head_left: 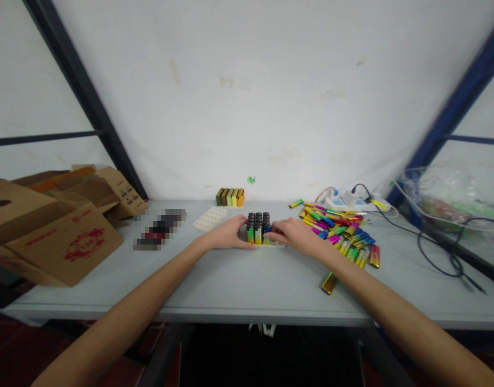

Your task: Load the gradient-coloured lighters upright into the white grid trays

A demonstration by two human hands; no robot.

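Observation:
Upright lighters (257, 228) with black tops stand in rows in a white tray (278, 246) at the middle of the table. My left hand (229, 234) curves around the tray's left side, thumb at the front and fingers behind, closed on it. On the right side, my right hand (292, 233) pinches a blue lighter (266, 231) at the end of the front row. Some of the tray's right part is hidden behind my right fingers. A loose heap of shiny multicoloured lighters (343, 234) lies just right of my right hand.
Behind my left hand lie a white moulded tray (210, 217) and a filled block of lighters (230, 197). Open cardboard boxes (69, 236) stand at the left. A power strip (347, 201), black cable (422, 244) and plastic bag (452, 199) are at the right. One gold lighter (329, 283) lies near my right forearm.

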